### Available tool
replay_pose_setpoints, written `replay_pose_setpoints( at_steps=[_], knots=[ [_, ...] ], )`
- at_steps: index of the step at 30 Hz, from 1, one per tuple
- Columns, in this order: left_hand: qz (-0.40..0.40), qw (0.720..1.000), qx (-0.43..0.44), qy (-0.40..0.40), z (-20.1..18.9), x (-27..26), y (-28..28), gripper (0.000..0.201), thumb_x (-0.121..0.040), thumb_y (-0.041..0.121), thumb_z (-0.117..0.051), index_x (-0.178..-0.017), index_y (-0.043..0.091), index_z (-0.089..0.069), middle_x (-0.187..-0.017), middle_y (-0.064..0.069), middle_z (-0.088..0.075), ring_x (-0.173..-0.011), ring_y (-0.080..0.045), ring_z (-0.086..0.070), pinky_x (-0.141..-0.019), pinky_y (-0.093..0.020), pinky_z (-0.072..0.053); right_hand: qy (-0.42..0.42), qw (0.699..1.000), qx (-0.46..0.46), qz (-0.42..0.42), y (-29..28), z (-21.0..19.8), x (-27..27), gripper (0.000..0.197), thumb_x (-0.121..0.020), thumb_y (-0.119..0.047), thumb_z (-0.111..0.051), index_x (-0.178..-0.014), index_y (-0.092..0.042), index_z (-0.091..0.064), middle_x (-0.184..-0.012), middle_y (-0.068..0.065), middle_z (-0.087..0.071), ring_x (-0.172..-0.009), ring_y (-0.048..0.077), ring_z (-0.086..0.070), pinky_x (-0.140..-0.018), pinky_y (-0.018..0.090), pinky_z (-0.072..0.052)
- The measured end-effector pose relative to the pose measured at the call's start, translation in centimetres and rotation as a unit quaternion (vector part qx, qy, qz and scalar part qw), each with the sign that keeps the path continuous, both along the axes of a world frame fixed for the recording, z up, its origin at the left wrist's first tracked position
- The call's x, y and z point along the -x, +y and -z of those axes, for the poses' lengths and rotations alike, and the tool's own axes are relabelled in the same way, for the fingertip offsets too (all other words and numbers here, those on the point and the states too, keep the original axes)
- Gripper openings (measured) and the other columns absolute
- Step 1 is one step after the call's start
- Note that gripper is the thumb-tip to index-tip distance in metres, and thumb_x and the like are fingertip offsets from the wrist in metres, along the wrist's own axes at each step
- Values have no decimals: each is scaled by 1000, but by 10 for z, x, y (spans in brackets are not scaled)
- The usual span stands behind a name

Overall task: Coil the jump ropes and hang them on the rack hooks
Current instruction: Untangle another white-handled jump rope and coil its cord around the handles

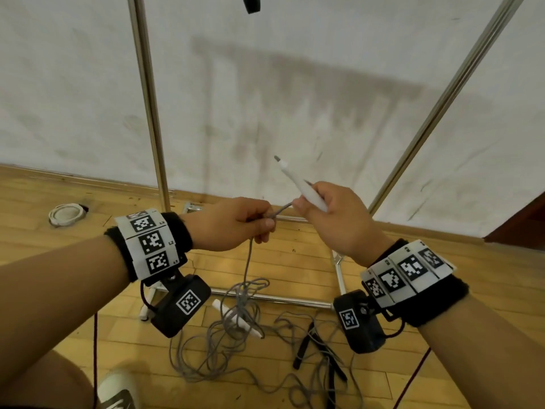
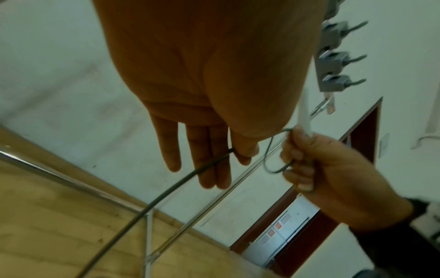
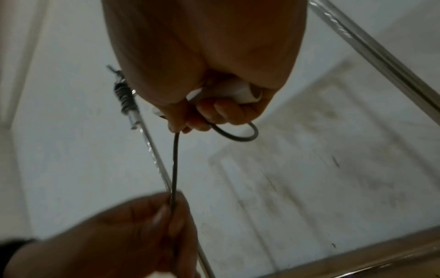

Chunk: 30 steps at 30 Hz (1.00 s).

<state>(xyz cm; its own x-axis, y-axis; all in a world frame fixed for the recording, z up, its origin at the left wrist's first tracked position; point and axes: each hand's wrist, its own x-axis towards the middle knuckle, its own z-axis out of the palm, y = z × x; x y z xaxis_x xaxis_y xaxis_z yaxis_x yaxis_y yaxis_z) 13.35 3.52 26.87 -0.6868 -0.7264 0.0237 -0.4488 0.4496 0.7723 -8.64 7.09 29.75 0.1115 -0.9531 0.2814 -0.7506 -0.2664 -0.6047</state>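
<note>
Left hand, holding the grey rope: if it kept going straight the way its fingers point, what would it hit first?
Most likely the right hand, which grips the white handle just ahead of the left hand; depth is unclear.

We see the head view bright and evenly lit, with a soft grey shadow on the wall [image 1: 295, 84] and straight poles bowing toward the edges. Our two wrist views are dimmer and bluish, with the near palms dark, blurred and underexposed.

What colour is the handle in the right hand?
White handle, held by the right hand; clearest in the head view.
</note>
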Motion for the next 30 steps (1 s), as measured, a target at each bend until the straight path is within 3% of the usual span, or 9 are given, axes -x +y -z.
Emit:
replay_pose_setpoints(
  at_steps=[3, 6, 9, 12, 16, 19, 22, 25, 30],
  knots=[
    [28, 999, -30, -23, 11, 0, -1, 20, -105, 23, -45, -88, 24, -56, -91, 4, -72, -92, -14, -68, -91, -44, -53, -43, 999, 29, 12, -6, -5, 7, 29, -91, -40, -63, -80, -14, -58, -60, -10, -49, -48, 3, -42, -45, 15, -34],
    [29, 995, -37, -86, 22, -2, 0, 23, -105, 31, -41, -90, 27, -58, -96, 6, -71, -97, -18, -66, -94, -49, -50, -95, 993, 63, 24, -6, -12, 9, 27, -92, -38, -63, -80, -14, -59, -61, -9, -49, -50, 2, -41, -46, 15, -36],
    [32, 981, -54, -181, 36, -7, 0, 30, -106, 34, -37, -92, 27, -62, -97, 7, -70, -95, -17, -63, -94, -43, -49, -157, 981, 103, 48, -7, -23, 16, 19, -93, -38, -63, -80, -23, -61, -63, -9, -52, -51, 1, -43, -46, 12, -38],
    [18, 978, -79, -193, 44, -16, -4, 30, -107, 27, -38, -95, 20, -64, -98, 6, -71, -97, -13, -64, -96, -35, -48, -156, 975, 134, 82, -7, -30, 30, 17, -90, -43, -61, -78, -31, -61, -64, -11, -56, -54, 2, -48, -49, 14, -42],
    [-6, 976, -47, -215, 43, -23, -8, 32, -107, 28, -39, -89, 23, -65, -85, -3, -72, -74, -9, -63, -75, -24, -49, -116, 981, 94, 122, -6, -19, 50, 23, -84, -39, -68, -75, -18, -66, -68, 9, -63, -57, 17, -53, -55, 36, -49],
    [-19, 973, -9, -229, 39, -21, -8, 31, -106, 35, -39, -95, 29, -67, -84, -7, -69, -70, -15, -61, -68, -29, -50, -30, 990, 51, 128, -1, -8, 57, 9, -77, -22, -74, -75, -30, -69, -80, -1, -66, -71, 16, -60, -63, 34, -51],
    [-36, 977, 22, -207, 31, -15, -7, 32, -106, 40, -37, -101, 34, -68, -74, 0, -64, -64, -18, -57, -66, -35, -49, 3, 997, 26, 78, 6, 0, 46, 24, -77, -14, -72, -85, -37, -69, -94, -7, -67, -84, 13, -61, -67, 28, -47],
    [-29, 987, 47, -151, 21, -7, -3, 29, -105, 39, -40, -99, 36, -68, -56, 12, -51, -50, -4, -45, -53, -16, -38, -23, 999, -20, 22, 12, 9, 22, 11, -82, -24, -72, -90, -32, -72, -88, -11, -67, -75, 9, -62, -65, 29, -50],
    [-25, 991, 96, -87, 5, -2, 3, 26, -104, 38, -43, -94, 35, -67, -69, 4, -57, -56, -7, -49, -54, -19, -41, -12, 997, -49, -65, 22, 23, -7, 9, -92, -31, -65, -93, -23, -68, -76, 1, -66, -64, 11, -60, -54, 24, -44]
  ],
)
